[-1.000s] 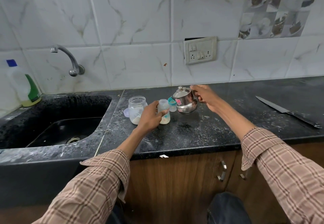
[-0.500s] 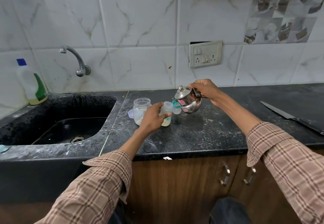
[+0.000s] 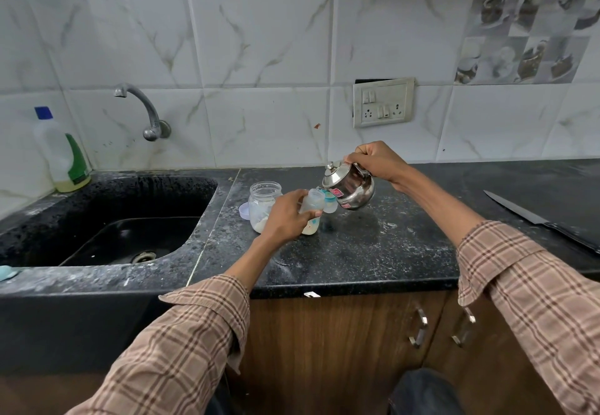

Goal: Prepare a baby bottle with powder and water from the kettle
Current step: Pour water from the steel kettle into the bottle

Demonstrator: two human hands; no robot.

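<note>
Both arms reach forward, left hand and right hand gripping.

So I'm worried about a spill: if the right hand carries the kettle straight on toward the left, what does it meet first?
Probably the baby bottle in the left hand; the kettle spout already sits at its mouth.

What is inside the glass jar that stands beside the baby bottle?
The glass jar has no lid and holds some white powder at the bottom. The left hand covers the lower right part, so the full amount cannot be seen.
</note>
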